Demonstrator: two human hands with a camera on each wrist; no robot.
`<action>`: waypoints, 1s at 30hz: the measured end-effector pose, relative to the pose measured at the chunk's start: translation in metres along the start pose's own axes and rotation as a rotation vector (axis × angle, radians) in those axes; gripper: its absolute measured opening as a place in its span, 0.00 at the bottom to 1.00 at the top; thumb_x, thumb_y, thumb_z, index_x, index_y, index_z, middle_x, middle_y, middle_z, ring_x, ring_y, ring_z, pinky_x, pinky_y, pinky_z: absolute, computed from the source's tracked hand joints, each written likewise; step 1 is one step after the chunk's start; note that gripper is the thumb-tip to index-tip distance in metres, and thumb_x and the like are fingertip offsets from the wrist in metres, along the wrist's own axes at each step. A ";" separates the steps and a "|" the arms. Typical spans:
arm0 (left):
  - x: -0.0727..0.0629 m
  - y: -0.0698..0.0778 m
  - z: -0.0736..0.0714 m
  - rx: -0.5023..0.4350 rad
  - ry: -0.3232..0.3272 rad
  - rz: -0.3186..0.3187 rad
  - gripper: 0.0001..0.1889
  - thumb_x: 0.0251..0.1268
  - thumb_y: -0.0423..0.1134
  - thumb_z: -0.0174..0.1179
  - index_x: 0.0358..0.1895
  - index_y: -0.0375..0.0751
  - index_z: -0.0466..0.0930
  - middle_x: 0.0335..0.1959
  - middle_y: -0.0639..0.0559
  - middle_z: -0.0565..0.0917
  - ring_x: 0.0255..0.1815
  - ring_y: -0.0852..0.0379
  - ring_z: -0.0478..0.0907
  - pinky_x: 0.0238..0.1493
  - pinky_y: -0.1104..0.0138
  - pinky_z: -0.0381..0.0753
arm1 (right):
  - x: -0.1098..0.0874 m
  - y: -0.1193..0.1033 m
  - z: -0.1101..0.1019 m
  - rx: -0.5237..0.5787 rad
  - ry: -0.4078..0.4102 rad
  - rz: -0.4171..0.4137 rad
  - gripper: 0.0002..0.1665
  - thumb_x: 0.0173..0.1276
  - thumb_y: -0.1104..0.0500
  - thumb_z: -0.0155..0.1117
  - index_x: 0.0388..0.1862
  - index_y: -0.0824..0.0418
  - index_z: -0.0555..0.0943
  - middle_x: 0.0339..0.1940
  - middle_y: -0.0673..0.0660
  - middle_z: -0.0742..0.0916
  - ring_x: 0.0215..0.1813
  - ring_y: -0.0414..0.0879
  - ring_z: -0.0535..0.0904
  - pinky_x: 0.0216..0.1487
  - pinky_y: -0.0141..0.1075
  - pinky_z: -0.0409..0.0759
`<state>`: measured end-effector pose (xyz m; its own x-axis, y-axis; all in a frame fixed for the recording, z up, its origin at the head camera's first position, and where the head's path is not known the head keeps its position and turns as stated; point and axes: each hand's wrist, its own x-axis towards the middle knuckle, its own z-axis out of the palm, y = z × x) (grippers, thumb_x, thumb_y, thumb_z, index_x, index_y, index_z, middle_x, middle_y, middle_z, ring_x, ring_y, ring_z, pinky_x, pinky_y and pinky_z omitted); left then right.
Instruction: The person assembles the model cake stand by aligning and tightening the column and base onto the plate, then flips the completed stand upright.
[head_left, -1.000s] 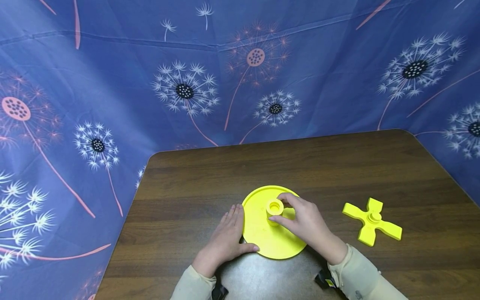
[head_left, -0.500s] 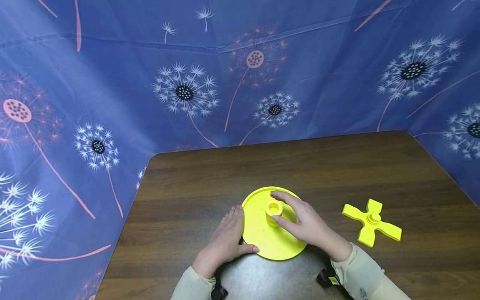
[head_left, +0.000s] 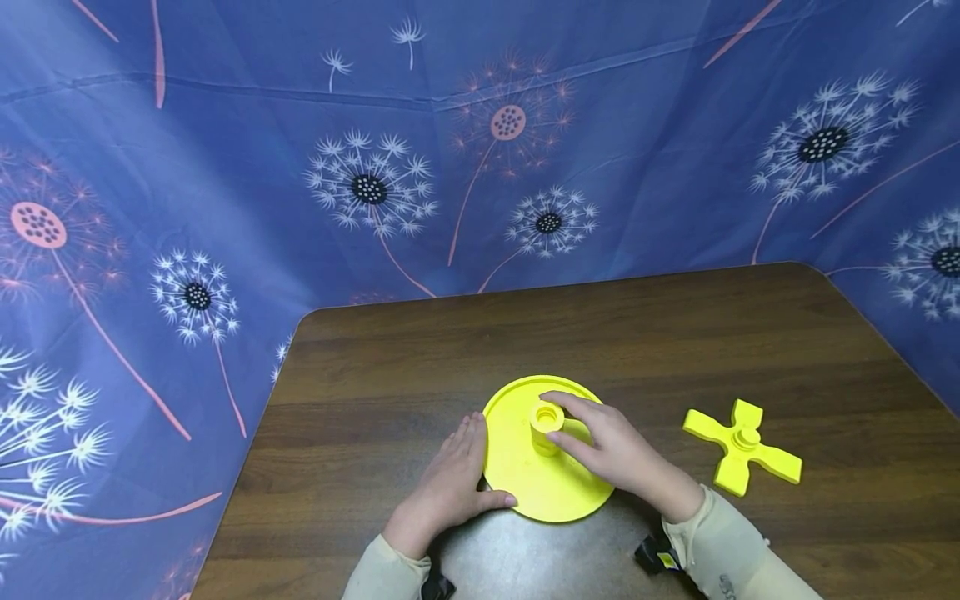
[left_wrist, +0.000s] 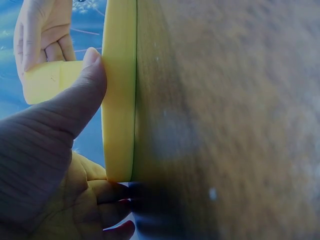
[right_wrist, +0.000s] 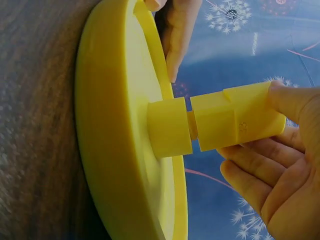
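A yellow round base [head_left: 517, 487] with a raised rim lies on the table in the head view. From its centre stands a short post [right_wrist: 170, 127], and a yellow cylinder [right_wrist: 235, 117] sits over it, a narrow neck showing between the two. My right hand [head_left: 618, 446] has its thumb and fingers on opposite sides of the cylinder near its top. Straight fingers of my left hand [head_left: 450, 487] rest along the base's left edge. The left thumb [left_wrist: 82, 95] presses the near side of the rim.
To the right lies a yellow four-armed piece [head_left: 742, 446] with a round stub in its middle. The brown wooden table [head_left: 375, 350] ends at a blue dandelion-patterned cloth [head_left: 645, 167] behind it.
My right fingers have spread, shifted around the cylinder's far side and come in close to it again. The left hand and the base stay in place.
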<state>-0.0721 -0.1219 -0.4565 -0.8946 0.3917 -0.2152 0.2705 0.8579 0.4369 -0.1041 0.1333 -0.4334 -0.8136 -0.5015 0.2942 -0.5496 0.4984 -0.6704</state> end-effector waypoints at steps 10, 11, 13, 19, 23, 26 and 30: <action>-0.002 0.000 0.000 0.007 0.006 0.006 0.60 0.52 0.64 0.67 0.77 0.30 0.43 0.78 0.36 0.48 0.78 0.42 0.45 0.73 0.48 0.54 | -0.002 -0.005 0.011 -0.093 0.133 0.020 0.28 0.59 0.51 0.75 0.55 0.56 0.76 0.48 0.47 0.84 0.47 0.42 0.83 0.47 0.41 0.83; -0.001 0.000 0.000 0.005 0.004 0.003 0.60 0.53 0.64 0.67 0.77 0.30 0.43 0.78 0.36 0.48 0.78 0.43 0.44 0.73 0.49 0.53 | -0.002 -0.005 0.012 -0.097 0.147 0.020 0.28 0.57 0.51 0.76 0.55 0.56 0.76 0.47 0.47 0.85 0.47 0.42 0.83 0.47 0.41 0.83; -0.001 -0.001 0.000 0.002 0.007 0.006 0.60 0.53 0.64 0.67 0.77 0.30 0.43 0.78 0.36 0.48 0.78 0.42 0.45 0.73 0.49 0.54 | -0.002 -0.006 0.013 -0.097 0.172 0.021 0.29 0.55 0.52 0.77 0.53 0.58 0.76 0.46 0.49 0.85 0.47 0.43 0.84 0.47 0.40 0.84; 0.000 0.000 0.000 -0.002 0.005 0.003 0.60 0.53 0.64 0.67 0.77 0.30 0.42 0.78 0.36 0.47 0.78 0.42 0.44 0.73 0.49 0.54 | -0.002 -0.007 0.014 -0.115 0.209 0.025 0.32 0.52 0.52 0.79 0.52 0.60 0.76 0.44 0.50 0.85 0.44 0.45 0.85 0.45 0.40 0.84; 0.000 0.000 0.000 -0.003 0.007 0.010 0.60 0.53 0.64 0.67 0.77 0.30 0.42 0.78 0.36 0.47 0.78 0.42 0.44 0.73 0.49 0.53 | -0.003 -0.007 0.013 -0.151 0.189 0.053 0.36 0.54 0.47 0.77 0.58 0.58 0.74 0.47 0.52 0.86 0.48 0.46 0.84 0.47 0.44 0.83; 0.000 -0.001 0.000 0.003 0.012 0.021 0.61 0.53 0.64 0.67 0.77 0.29 0.42 0.78 0.35 0.47 0.78 0.41 0.45 0.73 0.48 0.54 | -0.004 -0.007 0.013 -0.141 0.139 0.078 0.40 0.59 0.43 0.72 0.66 0.57 0.70 0.56 0.54 0.83 0.57 0.50 0.80 0.52 0.49 0.79; 0.000 -0.001 0.000 0.000 0.012 0.021 0.61 0.53 0.64 0.67 0.77 0.29 0.42 0.78 0.35 0.47 0.78 0.41 0.44 0.73 0.48 0.54 | -0.005 -0.005 0.013 -0.045 0.060 0.067 0.41 0.66 0.44 0.66 0.74 0.54 0.64 0.68 0.53 0.76 0.68 0.51 0.71 0.63 0.53 0.71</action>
<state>-0.0722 -0.1232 -0.4565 -0.8926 0.4061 -0.1957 0.2896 0.8492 0.4415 -0.0946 0.1240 -0.4406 -0.8581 -0.4235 0.2904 -0.5002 0.5618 -0.6589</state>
